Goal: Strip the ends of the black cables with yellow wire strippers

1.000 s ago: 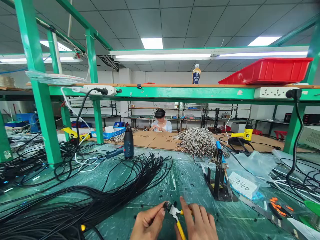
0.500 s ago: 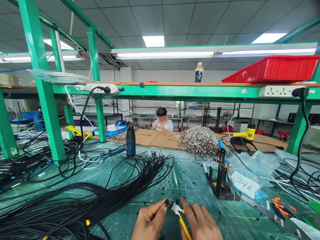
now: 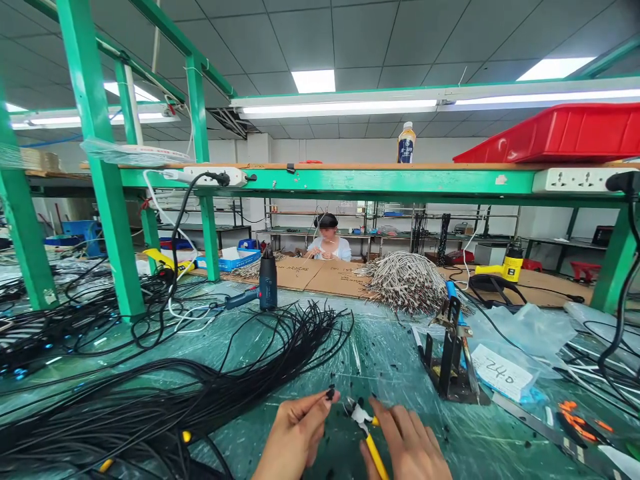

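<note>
My left hand [image 3: 295, 433] is closed in a pinch, with a small black piece [image 3: 331, 393] showing at the tips of thumb and forefinger. Just to its right, my right hand [image 3: 407, 440] grips yellow-handled diagonal cutters [image 3: 373, 453]. Their metal jaws point up and left, apart from the black piece, and look parted. To the left of both hands lies a large bundle of black cables [image 3: 240, 383], its loose ends fanned toward the middle of the table.
A black metal fixture [image 3: 453, 367] stands right of my hands. Behind are a heat gun [image 3: 268, 283], a heap of pale wires [image 3: 405, 283] and a seated person [image 3: 329, 243]. Orange-handled scissors [image 3: 575, 423] lie at right. A green shelf beam [image 3: 380, 180] crosses above.
The cutters' jaws were at the black piece by my left fingertips; now a gap separates them. My left hand has shifted slightly left and up. The whole view has turned a little.
</note>
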{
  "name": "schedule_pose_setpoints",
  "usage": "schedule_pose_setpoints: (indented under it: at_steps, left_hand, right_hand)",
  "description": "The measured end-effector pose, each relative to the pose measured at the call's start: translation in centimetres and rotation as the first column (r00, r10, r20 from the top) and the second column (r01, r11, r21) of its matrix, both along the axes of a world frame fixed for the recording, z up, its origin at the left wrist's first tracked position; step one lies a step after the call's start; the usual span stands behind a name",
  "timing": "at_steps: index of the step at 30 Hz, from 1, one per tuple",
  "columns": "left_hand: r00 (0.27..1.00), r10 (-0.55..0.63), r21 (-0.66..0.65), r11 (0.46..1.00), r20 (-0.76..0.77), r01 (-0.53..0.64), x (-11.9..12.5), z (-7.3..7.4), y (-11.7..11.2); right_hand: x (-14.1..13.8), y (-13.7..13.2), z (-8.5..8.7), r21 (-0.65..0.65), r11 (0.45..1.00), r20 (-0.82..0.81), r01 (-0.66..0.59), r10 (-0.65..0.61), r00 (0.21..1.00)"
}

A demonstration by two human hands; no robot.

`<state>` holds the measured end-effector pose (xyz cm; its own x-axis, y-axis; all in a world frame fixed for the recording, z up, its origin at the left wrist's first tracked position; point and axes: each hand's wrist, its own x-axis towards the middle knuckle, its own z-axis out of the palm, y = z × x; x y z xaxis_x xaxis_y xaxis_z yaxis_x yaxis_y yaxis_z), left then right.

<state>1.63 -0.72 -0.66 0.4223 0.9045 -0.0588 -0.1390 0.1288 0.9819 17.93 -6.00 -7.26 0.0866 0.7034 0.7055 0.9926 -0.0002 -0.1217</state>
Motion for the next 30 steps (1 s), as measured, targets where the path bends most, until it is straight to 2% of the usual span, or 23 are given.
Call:
schedule_pose_setpoints:
  at_steps: [3,8,11,15,17,19,21,23,26,28,30]
  left_hand:
    - [0.998,-0.064,-0.006,0.998,-0.020,0.064,0.0,-0.1,0.0]
    - [0.993,-0.096,0.048,0.994,-0.063,0.099,0.2,-0.1,-0.4]
    - [0.981,-0.149,0.098,0.982,-0.126,0.162,0.2,0.2,-0.5]
    - [0.975,-0.124,0.264,0.949,-0.183,0.170,0.0,0.6,-0.2]
    - [0.976,-0.140,0.199,0.965,-0.167,0.173,-0.1,0.5,-0.1]
    - [0.982,-0.165,0.029,0.985,-0.094,0.168,-0.1,0.2,0.0]
    - [0.983,-0.185,-0.121,0.975,0.011,0.185,-0.1,-0.1,0.0]
    - [0.973,-0.210,-0.207,0.952,0.100,0.227,-0.1,-0.1,-0.2]
    - [0.964,-0.201,-0.275,0.930,0.177,0.244,-0.1,0.1,-0.5]
    - [0.962,-0.188,-0.276,0.931,0.197,0.238,0.0,0.1,-0.5]
    - [0.959,-0.194,-0.250,0.937,0.204,0.243,0.1,-0.1,-0.5]
  right_hand:
    - [0.6,-0.2,0.8,0.031,0.998,0.046,-0.053,0.051,0.998]
    - [0.8,-0.3,1.9,0.026,0.996,0.093,-0.080,0.077,0.993]
    - [0.7,-0.3,1.6,0.012,0.998,0.131,-0.062,0.060,0.989]
    - [0.8,-0.3,0.6,-0.077,0.997,0.137,-0.007,0.018,0.990]
    - [0.8,-0.4,0.4,-0.103,0.995,0.125,-0.005,0.018,0.992]
    - [0.8,-0.5,0.6,-0.098,0.995,0.132,-0.005,0.018,0.991]
    - [0.8,-0.6,1.0,-0.088,0.996,0.148,-0.004,0.017,0.989]
    - [0.6,-0.8,1.4,-0.098,0.995,0.143,0.006,0.008,0.990]
    - [0.4,-0.9,1.6,-0.123,0.992,0.089,0.007,0.004,0.996]
    - [0.3,-0.9,1.5,-0.161,0.987,0.037,-0.017,0.024,0.999]
    - [0.3,-0.8,1.2,-0.239,0.968,-0.090,-0.073,0.052,0.995]
